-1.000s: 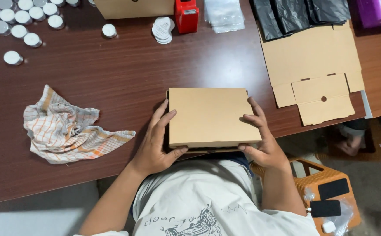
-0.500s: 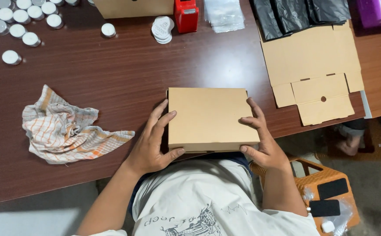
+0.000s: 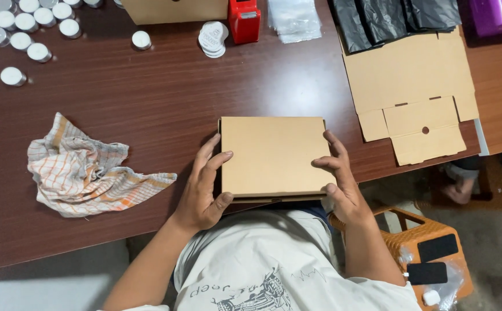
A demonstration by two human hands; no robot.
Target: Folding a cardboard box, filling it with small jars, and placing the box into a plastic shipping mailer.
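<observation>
Dark reddish-brown wooden table (image 3: 164, 98), worn sheen, near edge running diagonally across my view. At that near edge, partly overhanging toward the person's torso, sits the flat brown cardboard box (image 3: 274, 155), closed, lid up.

Left hand (image 3: 205, 190) clasps the box's left side: fingers spread and laid along the left edge of the lid, thumb tucked under the near corner. Right hand (image 3: 340, 178) clasps the right side the same way: fingers slightly fanned, tips pressing on the lid's right edge, thumb at the near corner. Both hands are in contact with the box; I cannot tell whether it rests on the table or is lifted a little.

Left of the box, apart from it, a crumpled checked cloth (image 3: 84, 170), orange and grey lines on white. Far left corner: a cluster of small round white-lidded tins (image 3: 23, 26), 1 stray near the far middle. A short stack of round white discs (image 3: 212, 39) stands beside a red tape dispenser (image 3: 244, 20). Clear plastic bags (image 3: 294, 17) lie next, then folded black plastic bags (image 3: 400, 17). An unfolded cardboard blank (image 3: 412, 92) lies flat at the right, overlapping the table edge.

Below, grey concrete floor (image 3: 493, 253), an orange plastic stool (image 3: 429, 247) with 2 dark phones on it.
</observation>
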